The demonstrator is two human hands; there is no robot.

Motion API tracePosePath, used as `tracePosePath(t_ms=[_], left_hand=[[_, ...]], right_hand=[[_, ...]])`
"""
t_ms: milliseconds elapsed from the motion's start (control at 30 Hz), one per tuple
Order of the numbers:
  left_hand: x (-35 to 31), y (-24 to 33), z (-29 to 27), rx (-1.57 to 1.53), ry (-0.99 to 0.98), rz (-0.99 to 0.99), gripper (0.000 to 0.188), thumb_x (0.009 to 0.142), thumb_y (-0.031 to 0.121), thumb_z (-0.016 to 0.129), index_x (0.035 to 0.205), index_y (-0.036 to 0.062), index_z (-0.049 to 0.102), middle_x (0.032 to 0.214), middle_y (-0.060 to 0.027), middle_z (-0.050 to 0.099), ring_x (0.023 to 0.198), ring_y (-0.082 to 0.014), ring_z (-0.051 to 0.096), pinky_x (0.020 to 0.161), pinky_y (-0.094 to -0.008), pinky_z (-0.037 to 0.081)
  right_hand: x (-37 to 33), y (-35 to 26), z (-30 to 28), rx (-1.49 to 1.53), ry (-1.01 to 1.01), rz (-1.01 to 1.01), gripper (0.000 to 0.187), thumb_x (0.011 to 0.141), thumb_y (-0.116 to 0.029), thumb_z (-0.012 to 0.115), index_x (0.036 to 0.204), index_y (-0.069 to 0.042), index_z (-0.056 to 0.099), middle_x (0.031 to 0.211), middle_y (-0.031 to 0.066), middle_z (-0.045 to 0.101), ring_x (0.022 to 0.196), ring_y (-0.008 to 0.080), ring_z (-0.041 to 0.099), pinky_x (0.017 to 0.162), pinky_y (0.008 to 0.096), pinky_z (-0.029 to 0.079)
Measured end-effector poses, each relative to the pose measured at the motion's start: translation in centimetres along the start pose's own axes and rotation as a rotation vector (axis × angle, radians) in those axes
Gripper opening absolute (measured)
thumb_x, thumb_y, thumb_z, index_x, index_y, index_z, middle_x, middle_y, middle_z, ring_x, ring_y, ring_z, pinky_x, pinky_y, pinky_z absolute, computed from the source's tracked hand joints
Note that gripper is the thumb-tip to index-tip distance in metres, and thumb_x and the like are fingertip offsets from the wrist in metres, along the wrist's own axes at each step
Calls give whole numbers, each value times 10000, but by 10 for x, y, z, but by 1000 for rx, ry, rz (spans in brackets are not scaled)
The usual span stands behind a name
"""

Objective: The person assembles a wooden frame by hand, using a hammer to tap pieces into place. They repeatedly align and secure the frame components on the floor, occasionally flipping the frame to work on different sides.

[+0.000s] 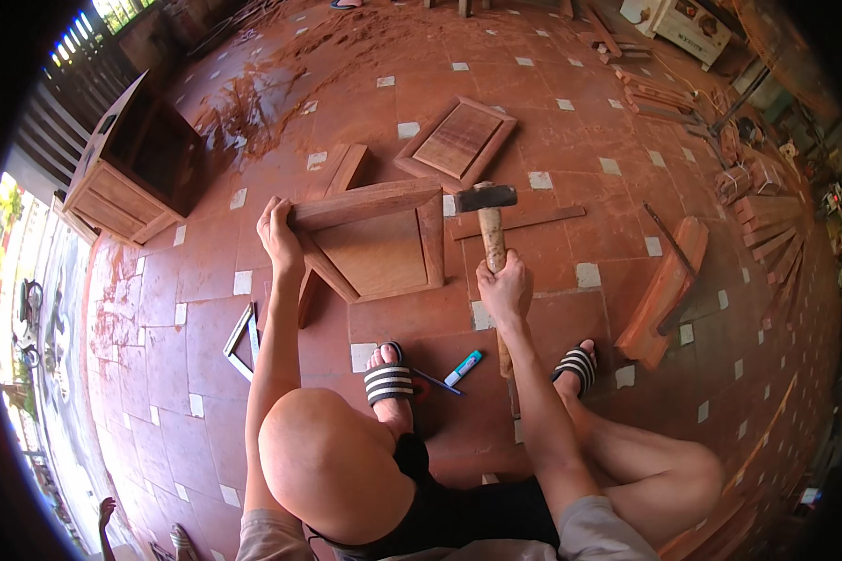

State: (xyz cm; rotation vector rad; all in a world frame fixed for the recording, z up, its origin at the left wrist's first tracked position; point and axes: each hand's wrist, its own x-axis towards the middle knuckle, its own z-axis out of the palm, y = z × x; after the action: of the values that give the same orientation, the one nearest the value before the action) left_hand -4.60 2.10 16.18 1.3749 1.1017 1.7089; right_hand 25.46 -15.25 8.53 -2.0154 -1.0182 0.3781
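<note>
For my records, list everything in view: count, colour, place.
Hammer: one, dark head, pale handle, in right grip
Held panel: one, brown, in left grip
Floor panel: one, brown, beyond held panel
Strip: one, brown, beyond hammer
Cabinet: one, brown, upper left
Timber: at least one, reddish brown, right
Stacked wood: many, brown, far right
Angle tool: one, dark and pale, left
Packet: one, teal, lower middle
Thin stick: one, blue, beside packet
Wooden handle: one, brown, lower middle
Box: one, whitish, top right
Another person's hand: one, lower left
Edge clutter: uncountable, mixed, right
Sandals: two, black-and-white, below centre
Grips: two, bare, centre
</note>
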Motion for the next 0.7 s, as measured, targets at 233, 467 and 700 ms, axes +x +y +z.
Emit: tracePosePath(t_ms=[233, 467, 700], left_hand=[[2, -2, 0, 1, 0, -28, 309, 950, 162, 546, 700, 110, 373, 712, 55, 310, 695, -72, 284, 626, -282, 257], [0, -8, 1, -10, 54, -21, 315, 949, 158, 545, 692, 110, 370, 702, 60, 299, 684, -65, 279, 610, -285, 253], [0, -4, -1, 5, 21, -46, 325, 949, 154, 543, 691, 112, 348, 703, 57, 291, 687, -64, 283, 607, -286, 256]], right_hand=[[1, -17, -19, -165, -73, -91, 210, 844, -193, 711, 859, -20, 594, 709, 253, 676, 719, 474, 701, 670, 551, 566], [-9, -27, -21, -97, -108, 34, 209, 840, -184, 711, 868, -13, 594, 737, 261, 689, 752, 472, 715, 681, 561, 568], [5, -18, -30, -158, -44, -79, 213, 810, -165, 713, 885, -3, 598, 738, 258, 687, 735, 471, 703, 684, 574, 542]])
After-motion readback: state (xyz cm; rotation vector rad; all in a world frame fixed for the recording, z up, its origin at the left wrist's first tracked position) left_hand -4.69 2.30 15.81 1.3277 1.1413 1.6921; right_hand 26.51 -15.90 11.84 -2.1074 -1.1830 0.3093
